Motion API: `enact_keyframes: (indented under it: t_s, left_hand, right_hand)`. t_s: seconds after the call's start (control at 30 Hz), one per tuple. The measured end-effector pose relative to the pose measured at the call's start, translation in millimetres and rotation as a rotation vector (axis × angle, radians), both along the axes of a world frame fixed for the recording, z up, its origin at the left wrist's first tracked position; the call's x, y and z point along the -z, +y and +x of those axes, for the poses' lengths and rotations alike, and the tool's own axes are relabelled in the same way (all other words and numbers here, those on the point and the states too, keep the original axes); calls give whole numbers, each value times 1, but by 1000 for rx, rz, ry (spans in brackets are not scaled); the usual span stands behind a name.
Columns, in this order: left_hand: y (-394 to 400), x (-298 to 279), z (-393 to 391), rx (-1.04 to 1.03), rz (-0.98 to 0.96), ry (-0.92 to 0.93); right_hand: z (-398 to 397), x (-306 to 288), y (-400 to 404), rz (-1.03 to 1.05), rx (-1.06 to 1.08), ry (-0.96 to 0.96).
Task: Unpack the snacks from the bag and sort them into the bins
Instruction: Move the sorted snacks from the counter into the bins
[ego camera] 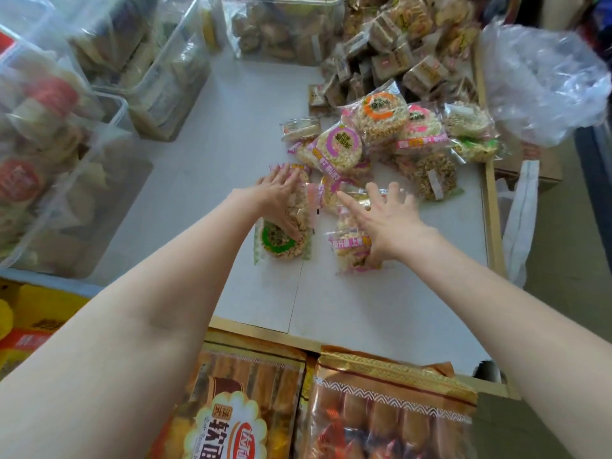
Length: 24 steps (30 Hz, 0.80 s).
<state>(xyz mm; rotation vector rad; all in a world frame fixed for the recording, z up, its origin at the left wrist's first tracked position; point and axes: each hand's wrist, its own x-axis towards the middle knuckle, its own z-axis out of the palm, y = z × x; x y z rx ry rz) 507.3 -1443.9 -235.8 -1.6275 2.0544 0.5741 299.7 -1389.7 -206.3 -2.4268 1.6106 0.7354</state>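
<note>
Glossy orange snack bags (381,412) are lying nearest, at the white table's (205,167) edge. Beyond them, the left hand (281,200) is pressing flat, fingers spread, on a crinkly green-ringed rice cake packet (281,241). The right hand (384,217) is splaying open over a pink-labelled packet (351,246), gripping nothing. Round puffed cakes (381,127) are piling behind, a clear plastic bag (543,84) is crumpling at right, and transparent bins (139,81) are standing left.
</note>
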Motion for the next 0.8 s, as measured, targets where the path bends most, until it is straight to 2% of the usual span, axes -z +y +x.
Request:
enact_keyframes:
  t_s: [0.13,0.27,0.43,0.57,0.8]
  left_hand:
    - [-26,2,-4,-4,53,-131]
    - [-33,0,-4,-49,102,-98]
    - [-15,-1,-5,-13,4,-121]
    - [31,-4,-14,120,-70,-128]
    - [45,-8,-18,163,37,-86]
  right_hand:
    - [7,1,-6,29,1,-4]
    - [14,2,-10,23,-36,14]
    - [12,1,-6,19,-41,-8]
    - [2,-5,2,38,-36,-58]
    - [0,5,20,-8,-158,-128]
